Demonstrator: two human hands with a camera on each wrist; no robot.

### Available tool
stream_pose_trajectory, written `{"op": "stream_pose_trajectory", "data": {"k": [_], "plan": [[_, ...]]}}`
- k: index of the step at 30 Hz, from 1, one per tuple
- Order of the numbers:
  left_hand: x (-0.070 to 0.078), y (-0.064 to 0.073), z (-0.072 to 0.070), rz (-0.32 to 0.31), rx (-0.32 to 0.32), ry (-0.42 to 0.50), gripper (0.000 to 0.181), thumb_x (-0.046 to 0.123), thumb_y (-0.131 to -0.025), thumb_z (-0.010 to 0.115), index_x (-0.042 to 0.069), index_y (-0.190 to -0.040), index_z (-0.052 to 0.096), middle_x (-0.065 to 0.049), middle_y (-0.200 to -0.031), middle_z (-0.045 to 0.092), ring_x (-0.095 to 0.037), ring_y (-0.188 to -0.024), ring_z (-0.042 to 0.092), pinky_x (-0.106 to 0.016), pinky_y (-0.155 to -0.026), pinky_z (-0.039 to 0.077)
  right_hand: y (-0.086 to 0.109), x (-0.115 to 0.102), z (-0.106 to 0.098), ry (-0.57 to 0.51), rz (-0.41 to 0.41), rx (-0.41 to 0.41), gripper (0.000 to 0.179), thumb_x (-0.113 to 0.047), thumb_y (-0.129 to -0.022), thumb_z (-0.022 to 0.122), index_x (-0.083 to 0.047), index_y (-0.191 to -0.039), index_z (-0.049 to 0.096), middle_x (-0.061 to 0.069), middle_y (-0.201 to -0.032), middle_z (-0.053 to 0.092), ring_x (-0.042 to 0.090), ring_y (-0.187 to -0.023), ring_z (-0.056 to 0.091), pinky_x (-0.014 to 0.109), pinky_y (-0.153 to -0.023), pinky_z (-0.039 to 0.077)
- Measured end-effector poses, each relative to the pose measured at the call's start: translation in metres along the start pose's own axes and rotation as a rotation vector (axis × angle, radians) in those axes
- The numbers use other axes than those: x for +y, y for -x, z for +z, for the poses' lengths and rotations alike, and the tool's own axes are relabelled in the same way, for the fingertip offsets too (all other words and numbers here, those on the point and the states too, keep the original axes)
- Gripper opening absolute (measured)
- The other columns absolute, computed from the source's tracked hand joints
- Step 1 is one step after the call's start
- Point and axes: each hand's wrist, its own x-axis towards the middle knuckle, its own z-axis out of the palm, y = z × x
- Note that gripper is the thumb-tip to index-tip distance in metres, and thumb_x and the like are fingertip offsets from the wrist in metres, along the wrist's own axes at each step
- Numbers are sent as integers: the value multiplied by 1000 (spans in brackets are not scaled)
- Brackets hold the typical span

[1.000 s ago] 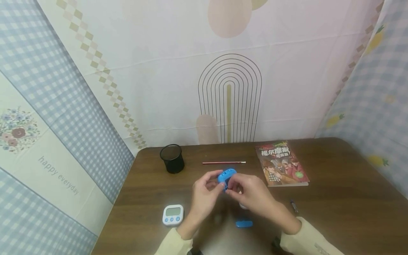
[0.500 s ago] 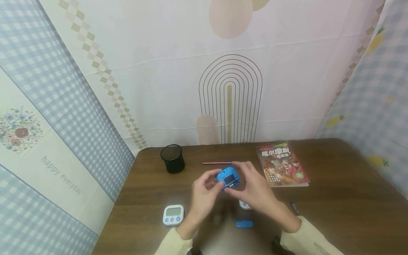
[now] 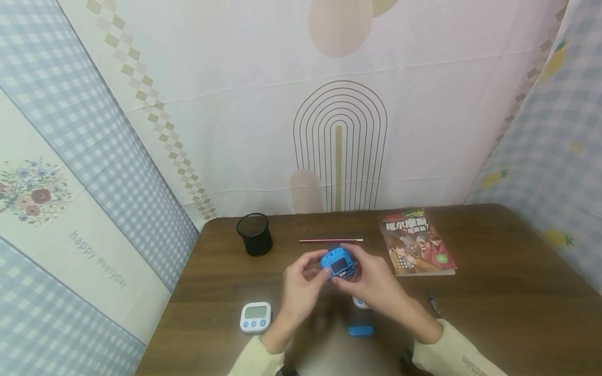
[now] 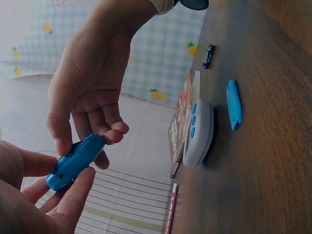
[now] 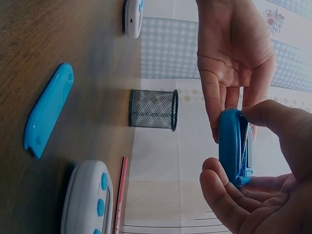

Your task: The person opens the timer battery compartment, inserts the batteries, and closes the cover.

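Both hands hold a small blue rounded device [image 3: 339, 262] above the table, its dark rectangular panel and a small pale label facing the head camera. My left hand [image 3: 301, 284] pinches its left side between thumb and fingers. On the opposite side, my right hand [image 3: 376, 282] grips the edge, thumb on one face and fingers around the other, as the right wrist view shows. A narrow blue cover piece [image 3: 360, 330] lies on the table below. Partly hidden under the right hand is a white timer [image 4: 199, 134] with blue buttons.
A second white timer [image 3: 256, 317] lies at the left. Toward the back stand a black mesh pen cup [image 3: 255, 235] and, lying flat, a red pencil [image 3: 331, 241]. A comic-style book [image 3: 416, 243] and a small battery [image 3: 433, 305] are at the right.
The right fingers have come off the device's panel and moved to its right edge, baring the panel. The device has turned to face the head camera more. The left hand has barely moved.
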Motion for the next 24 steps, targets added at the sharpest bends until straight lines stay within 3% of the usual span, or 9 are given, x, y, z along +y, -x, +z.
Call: {"op": "stream_pose_trajectory", "data": {"k": [12,20,24], "plan": [[2,0,1,12,4,8,31,7,-99,74,10,-130,72,-11,-128,72,-28,-103,77,-30,-84,65,1,2,1,-43,-7,2,72,-11,-79,94,-4,-139,56,5,-99,72,5,-68,61,24,-58,58],[2,2,1,-19,6,-14,33,5,-99,72,8,-132,71,-11,-128,72,-26,-104,77,-32,-85,65,0,2,4,-116,20,16,68,-8,-77,95,-9,-133,55,11,-115,73,11,-83,70,24,-69,62],[2,2,2,-22,4,3,33,5,-99,73,8,-132,71,-12,-126,72,-27,-103,77,-32,-85,65,0,2,4,-181,56,-3,68,-4,-78,93,-9,-134,54,16,-120,72,23,-95,75,26,-77,65]]}}
